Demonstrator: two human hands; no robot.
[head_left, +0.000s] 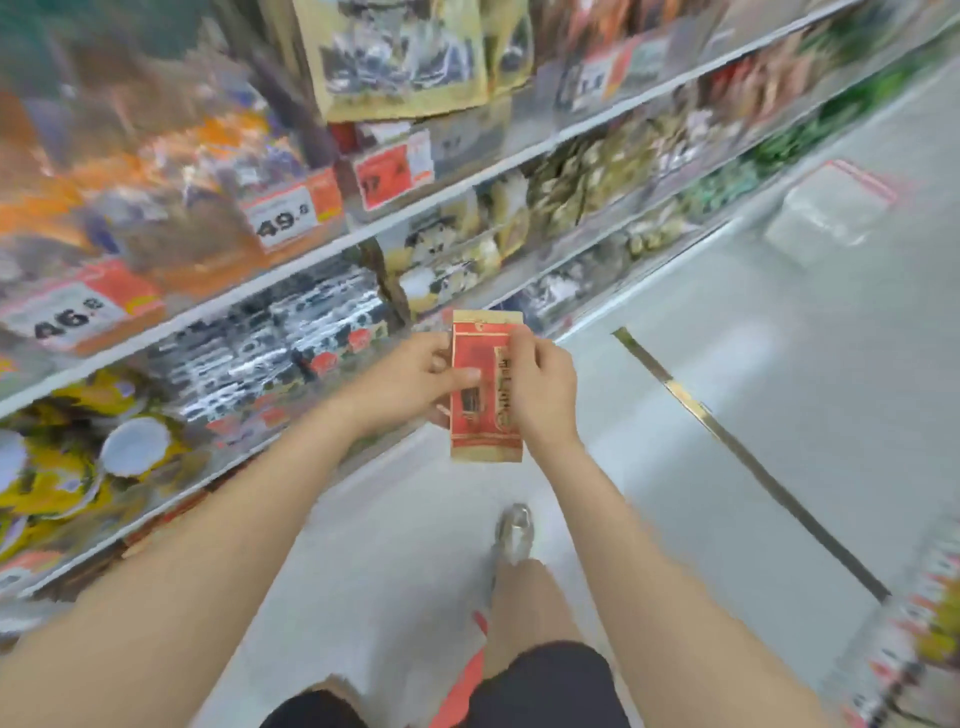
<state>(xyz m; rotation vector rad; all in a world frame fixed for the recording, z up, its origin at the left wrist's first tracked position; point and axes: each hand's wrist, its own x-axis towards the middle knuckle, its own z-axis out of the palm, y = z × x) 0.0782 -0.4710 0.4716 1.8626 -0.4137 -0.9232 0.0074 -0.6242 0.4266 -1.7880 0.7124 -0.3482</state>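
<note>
Head camera looks down a shop aisle, where a person holds a red packet (478, 431) upright at arm's length in front of the body, above the pale floor (727, 322) and just in front of the lower shelves (457, 191). The left hand (431, 376) pinches the packet's left edge, with the thumb laid across the printed front and the fingers tucked behind. The right hand (543, 387) curls over the right edge near the top. Both grips are pressed on the packet, and neither is spread.

The work in hand looks like checking the packet, either reading its face or lining it up before it goes back among the goods. To do that well, the person would do best to keep the left grip as the anchor. Sliding the thumb off the print would leave the label clear. The right hand can then turn or tilt the packet by its edge instead of squeezing the middle, which could crease a thin pouch.

Motion blurs much of the frame, so steadying the arms would help the reading. Orange price tags (283, 218) hang along the shelf rims, and matching the packet to the right one is the careful part. One shoe (514, 532) shows below.
</note>
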